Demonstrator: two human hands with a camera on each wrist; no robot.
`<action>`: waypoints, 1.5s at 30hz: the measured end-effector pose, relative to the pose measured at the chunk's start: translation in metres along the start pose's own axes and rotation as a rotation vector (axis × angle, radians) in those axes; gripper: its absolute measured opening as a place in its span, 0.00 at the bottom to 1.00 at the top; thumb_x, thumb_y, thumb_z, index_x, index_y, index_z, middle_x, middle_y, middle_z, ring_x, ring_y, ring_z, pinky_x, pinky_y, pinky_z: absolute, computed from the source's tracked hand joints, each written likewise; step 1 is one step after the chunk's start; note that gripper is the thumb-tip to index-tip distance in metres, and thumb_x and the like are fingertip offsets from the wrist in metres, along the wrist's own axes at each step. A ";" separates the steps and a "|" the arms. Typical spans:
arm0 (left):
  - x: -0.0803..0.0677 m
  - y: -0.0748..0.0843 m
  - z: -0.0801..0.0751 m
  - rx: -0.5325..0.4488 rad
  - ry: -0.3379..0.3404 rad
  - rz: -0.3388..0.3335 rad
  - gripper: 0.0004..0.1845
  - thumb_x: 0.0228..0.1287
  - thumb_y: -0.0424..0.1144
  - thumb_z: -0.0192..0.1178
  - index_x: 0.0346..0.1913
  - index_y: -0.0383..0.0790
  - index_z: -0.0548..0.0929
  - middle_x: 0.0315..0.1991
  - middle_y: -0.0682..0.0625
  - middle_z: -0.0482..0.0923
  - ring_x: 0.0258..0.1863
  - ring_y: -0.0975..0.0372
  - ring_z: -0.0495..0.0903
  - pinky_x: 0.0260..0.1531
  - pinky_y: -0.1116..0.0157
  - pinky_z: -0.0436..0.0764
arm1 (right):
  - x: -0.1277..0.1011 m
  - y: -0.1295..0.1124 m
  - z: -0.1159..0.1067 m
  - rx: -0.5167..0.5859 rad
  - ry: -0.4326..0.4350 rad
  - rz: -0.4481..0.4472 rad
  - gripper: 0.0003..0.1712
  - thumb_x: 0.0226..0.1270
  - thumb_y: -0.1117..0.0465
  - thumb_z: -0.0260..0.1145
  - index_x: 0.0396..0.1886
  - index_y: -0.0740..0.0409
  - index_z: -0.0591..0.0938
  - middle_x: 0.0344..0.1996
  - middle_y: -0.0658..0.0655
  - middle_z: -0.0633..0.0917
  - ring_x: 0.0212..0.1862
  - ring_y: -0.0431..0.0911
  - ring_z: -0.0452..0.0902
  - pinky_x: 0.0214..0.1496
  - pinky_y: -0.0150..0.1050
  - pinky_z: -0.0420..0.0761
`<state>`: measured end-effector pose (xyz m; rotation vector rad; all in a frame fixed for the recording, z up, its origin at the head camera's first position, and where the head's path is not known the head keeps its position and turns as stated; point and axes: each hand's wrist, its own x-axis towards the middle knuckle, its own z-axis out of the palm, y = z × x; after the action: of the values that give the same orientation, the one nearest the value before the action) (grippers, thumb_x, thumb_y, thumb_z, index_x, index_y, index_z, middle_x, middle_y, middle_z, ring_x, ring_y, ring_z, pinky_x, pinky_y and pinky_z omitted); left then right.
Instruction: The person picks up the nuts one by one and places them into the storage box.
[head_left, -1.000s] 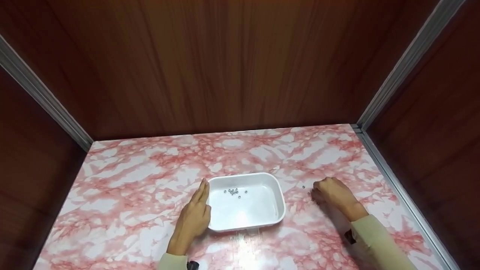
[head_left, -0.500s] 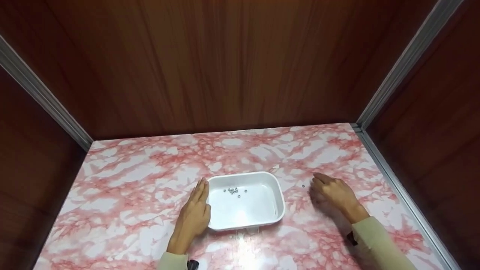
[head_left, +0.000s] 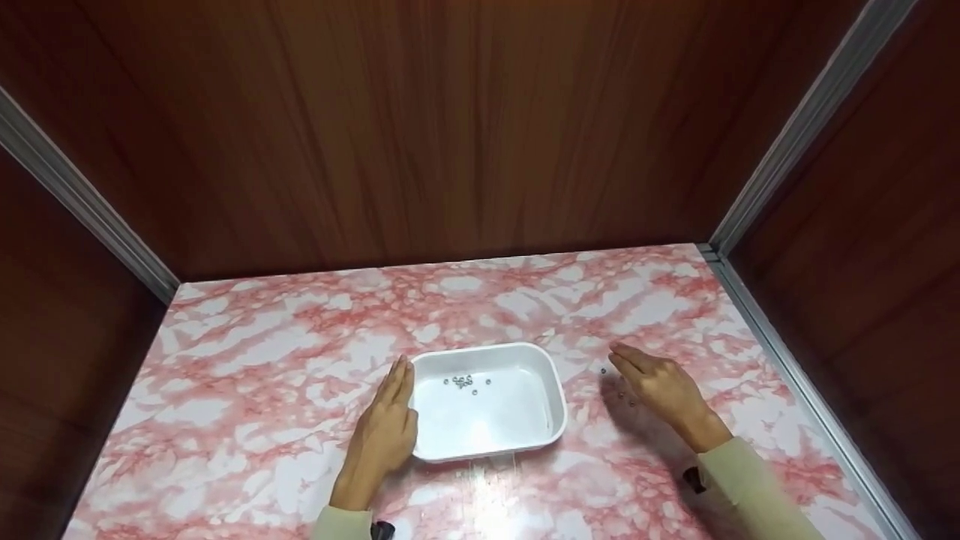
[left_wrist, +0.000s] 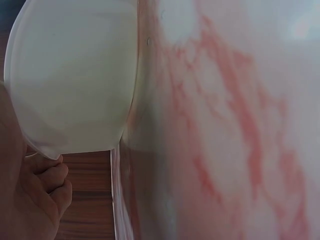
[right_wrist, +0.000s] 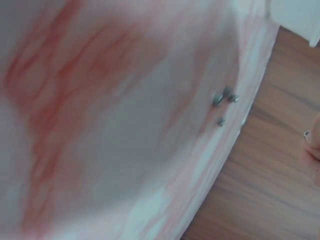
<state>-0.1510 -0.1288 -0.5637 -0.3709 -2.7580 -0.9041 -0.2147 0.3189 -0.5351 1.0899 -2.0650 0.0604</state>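
Because the small metal pieces [head_left: 616,384] loose on the counter [head_left: 262,375] are tiny, hard and shiny, they look light and apt to roll or skid away; judging by their size, each calls for a fingertip pinch from above, thumb against forefinger, not a full-hand grab. They lie scattered just beside the right hand [head_left: 660,386], between it and the white tray [head_left: 559,390]; in the right wrist view a few of them [right_wrist: 223,102] sit close together on the marbled pink surface. That hand's grip is loose, fingers stretched forward and low over the pieces, holding nothing that can be seen. The tray is a shallow, rounded, rigid-looking plastic dish, probably light enough to slide if nudged. Inside it a small cluster of the same metal pieces [head_left: 463,382] rests near the far wall, with the remaining floor bare. The left hand [head_left: 386,431] lies flat against the tray's left side, fingers straight along the rim, apparently steadying it. Dark wood panels enclose the counter.
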 end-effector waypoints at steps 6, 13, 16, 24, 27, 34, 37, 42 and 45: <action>0.000 -0.001 0.000 -0.009 -0.003 -0.005 0.32 0.75 0.30 0.51 0.79 0.25 0.62 0.83 0.34 0.57 0.82 0.40 0.60 0.80 0.44 0.63 | 0.016 -0.013 0.000 0.049 0.023 0.031 0.13 0.77 0.71 0.59 0.46 0.68 0.90 0.45 0.65 0.92 0.36 0.53 0.92 0.31 0.40 0.89; 0.000 0.001 -0.001 -0.043 0.004 -0.008 0.32 0.75 0.30 0.51 0.78 0.24 0.62 0.83 0.34 0.56 0.82 0.40 0.60 0.80 0.44 0.62 | 0.031 -0.025 0.002 0.173 -0.012 0.190 0.22 0.46 0.79 0.79 0.45 0.67 0.91 0.44 0.64 0.93 0.40 0.54 0.93 0.37 0.41 0.90; 0.000 0.002 0.000 -0.046 0.016 -0.002 0.32 0.75 0.29 0.51 0.78 0.24 0.62 0.83 0.33 0.57 0.81 0.39 0.60 0.80 0.44 0.63 | 0.037 -0.030 0.005 0.272 0.012 0.309 0.21 0.47 0.81 0.78 0.44 0.67 0.92 0.44 0.63 0.94 0.41 0.54 0.93 0.40 0.38 0.90; 0.001 0.003 -0.002 -0.035 0.004 -0.015 0.32 0.75 0.30 0.51 0.79 0.26 0.62 0.83 0.34 0.57 0.82 0.40 0.60 0.80 0.45 0.64 | 0.056 -0.043 0.006 0.598 0.048 0.616 0.18 0.55 0.83 0.73 0.43 0.65 0.93 0.43 0.62 0.94 0.44 0.51 0.93 0.48 0.18 0.84; 0.002 0.003 -0.003 -0.010 -0.006 -0.024 0.32 0.76 0.32 0.51 0.80 0.28 0.61 0.84 0.36 0.56 0.82 0.42 0.60 0.80 0.46 0.64 | 0.063 -0.048 0.005 0.718 0.052 0.744 0.15 0.58 0.81 0.73 0.42 0.63 0.93 0.41 0.61 0.94 0.45 0.41 0.92 0.45 0.22 0.86; 0.001 0.002 0.000 -0.025 0.002 0.004 0.31 0.76 0.30 0.50 0.78 0.24 0.62 0.83 0.33 0.57 0.81 0.40 0.61 0.79 0.43 0.65 | 0.078 -0.055 0.002 0.935 -0.036 1.015 0.08 0.64 0.71 0.75 0.42 0.61 0.94 0.40 0.62 0.94 0.42 0.34 0.91 0.46 0.27 0.89; 0.001 0.001 0.000 -0.027 0.010 0.010 0.31 0.76 0.30 0.50 0.78 0.23 0.63 0.82 0.33 0.58 0.81 0.39 0.62 0.78 0.43 0.66 | 0.085 -0.056 0.001 1.000 -0.081 1.101 0.08 0.65 0.68 0.75 0.43 0.62 0.94 0.41 0.63 0.94 0.41 0.37 0.92 0.47 0.29 0.90; 0.001 0.000 -0.002 -0.007 0.000 -0.007 0.31 0.76 0.31 0.51 0.79 0.27 0.62 0.83 0.36 0.57 0.81 0.42 0.62 0.79 0.46 0.67 | 0.097 -0.055 0.003 1.222 -0.153 1.212 0.12 0.66 0.69 0.74 0.47 0.70 0.91 0.46 0.69 0.92 0.43 0.42 0.93 0.51 0.36 0.91; 0.000 -0.001 -0.002 0.003 -0.003 -0.010 0.31 0.77 0.32 0.51 0.79 0.27 0.62 0.83 0.36 0.57 0.82 0.43 0.62 0.79 0.47 0.67 | 0.103 -0.054 0.007 1.369 -0.205 1.286 0.15 0.66 0.71 0.72 0.51 0.75 0.88 0.47 0.69 0.92 0.45 0.45 0.93 0.53 0.39 0.90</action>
<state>-0.1511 -0.1307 -0.5619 -0.3587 -2.7662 -0.9026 -0.2135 0.2119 -0.4884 0.1194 -2.4765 2.2617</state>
